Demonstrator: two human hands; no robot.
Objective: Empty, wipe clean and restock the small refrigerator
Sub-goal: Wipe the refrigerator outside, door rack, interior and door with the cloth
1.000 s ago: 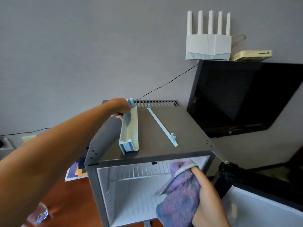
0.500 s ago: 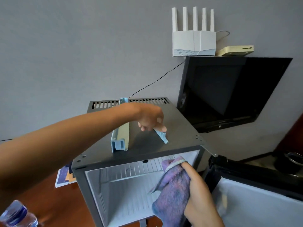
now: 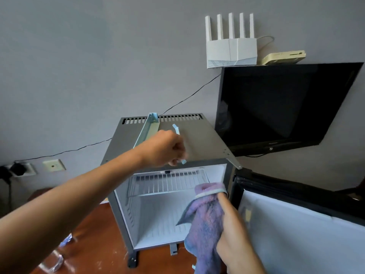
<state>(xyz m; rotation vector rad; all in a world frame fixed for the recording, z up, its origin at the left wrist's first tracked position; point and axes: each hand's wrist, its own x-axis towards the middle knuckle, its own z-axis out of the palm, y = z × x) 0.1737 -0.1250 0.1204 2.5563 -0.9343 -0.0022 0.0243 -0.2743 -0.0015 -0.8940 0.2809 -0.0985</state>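
Note:
The small grey refrigerator (image 3: 203, 143) stands open on the wooden floor, its white inside bare except for a wire shelf (image 3: 167, 182) near the top. Its door (image 3: 300, 232) hangs open at the right. On its top lie a light blue door bin (image 3: 147, 131) and a thin light blue rail (image 3: 176, 129). My left hand (image 3: 164, 148) grips the rail near its front end, over the top's front edge. My right hand (image 3: 235, 232) holds a purple cloth (image 3: 205, 220) in front of the opening's right side.
A black television (image 3: 280, 107) hangs on the wall right of the fridge, with a white router (image 3: 231, 50) and a beige box (image 3: 284, 57) above it. A cable (image 3: 189, 96) runs along the wall to sockets (image 3: 21, 169) at the left. A plastic bottle (image 3: 51, 264) lies on the floor.
My left hand left the door bin, moved right to the thin rail and closed on it, drawing it toward the front edge. The cloth hand stayed by the opening.

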